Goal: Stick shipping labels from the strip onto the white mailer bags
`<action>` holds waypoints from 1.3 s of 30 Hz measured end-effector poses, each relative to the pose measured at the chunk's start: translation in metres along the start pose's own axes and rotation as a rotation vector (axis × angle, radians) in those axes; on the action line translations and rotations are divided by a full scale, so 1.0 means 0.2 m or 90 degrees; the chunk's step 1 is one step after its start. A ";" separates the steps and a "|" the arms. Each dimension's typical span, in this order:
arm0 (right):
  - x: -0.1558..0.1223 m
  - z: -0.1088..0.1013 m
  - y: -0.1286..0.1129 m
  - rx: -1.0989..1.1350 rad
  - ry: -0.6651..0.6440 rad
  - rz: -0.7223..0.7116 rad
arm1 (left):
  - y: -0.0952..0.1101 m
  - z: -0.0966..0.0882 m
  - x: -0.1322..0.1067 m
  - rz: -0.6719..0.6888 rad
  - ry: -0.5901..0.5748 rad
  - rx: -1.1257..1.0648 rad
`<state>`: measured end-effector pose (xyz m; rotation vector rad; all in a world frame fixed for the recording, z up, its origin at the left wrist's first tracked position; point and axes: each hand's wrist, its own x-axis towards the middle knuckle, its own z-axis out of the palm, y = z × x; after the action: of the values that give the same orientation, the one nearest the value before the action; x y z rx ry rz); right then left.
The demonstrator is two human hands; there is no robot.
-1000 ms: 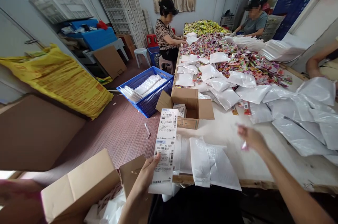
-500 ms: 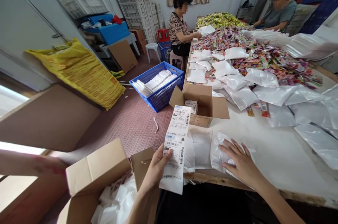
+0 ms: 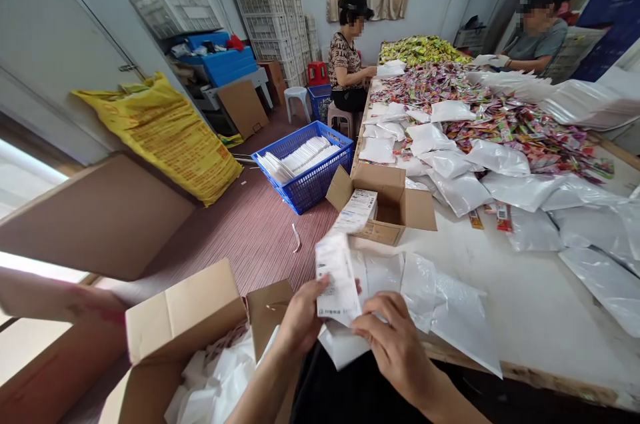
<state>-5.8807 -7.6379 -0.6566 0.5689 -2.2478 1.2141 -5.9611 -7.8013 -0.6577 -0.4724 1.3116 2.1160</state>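
Observation:
My left hand (image 3: 299, 317) grips a long strip of printed shipping labels (image 3: 341, 271) at the near table edge; the strip bends away towards a small open cardboard box (image 3: 395, 205). My right hand (image 3: 395, 344) is closed on the lower end of the same strip, fingers pinching it next to the left hand. Flat white mailer bags (image 3: 445, 307) lie on the table just beyond both hands, overhanging the edge.
A cardboard box of white bags (image 3: 200, 371) stands at my lower left. A blue basket (image 3: 305, 167) sits on the floor. Filled white bags (image 3: 500, 177) and colourful packets (image 3: 505, 117) cover the long table (image 3: 540, 304). Two people (image 3: 350, 57) work at its far end.
My right hand left the white bag on the table and came back to the label strip. The strip, upright before, now bends away, with both hands on it.

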 end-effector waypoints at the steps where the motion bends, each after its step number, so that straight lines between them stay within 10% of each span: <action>1: 0.02 -0.05 -0.01 0.039 -0.001 0.032 | 0.03 -0.02 0.02 0.045 0.072 -0.021; 4: 0.09 -0.22 0.03 0.219 0.142 0.125 | 0.14 -0.11 0.08 0.185 0.279 -0.098; 7: 0.14 -0.22 0.24 0.202 0.345 0.261 | 0.22 -0.19 0.08 0.225 0.316 -0.096; 11: 0.08 0.10 0.56 -0.055 0.080 0.422 | 0.22 -0.21 0.00 0.152 0.211 0.021; 18: -0.09 0.39 0.68 -0.280 -0.302 0.226 | 0.15 -0.14 -0.06 0.139 0.068 0.074; 21: -0.08 0.32 0.61 -0.234 -0.274 0.265 | 0.10 -0.11 -0.06 0.139 0.019 0.112; 24: -0.10 0.19 0.44 -0.066 -0.045 0.292 | 0.01 -0.07 -0.07 0.181 -0.052 0.214; 30: -0.19 0.10 0.15 -0.023 0.152 0.089 | -0.12 0.01 -0.04 0.058 -0.225 0.236; 34: -0.16 0.07 0.08 -0.037 0.107 0.049 | -0.13 0.11 0.03 -0.078 -0.073 0.015; 39: -0.10 -0.33 0.18 0.073 0.243 0.179 | -0.09 0.10 0.14 0.078 0.196 -0.103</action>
<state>-5.8693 -7.5607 -0.6613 0.0484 -1.9839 1.4550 -5.9706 -7.7685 -0.6778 -0.8329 1.3706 2.3312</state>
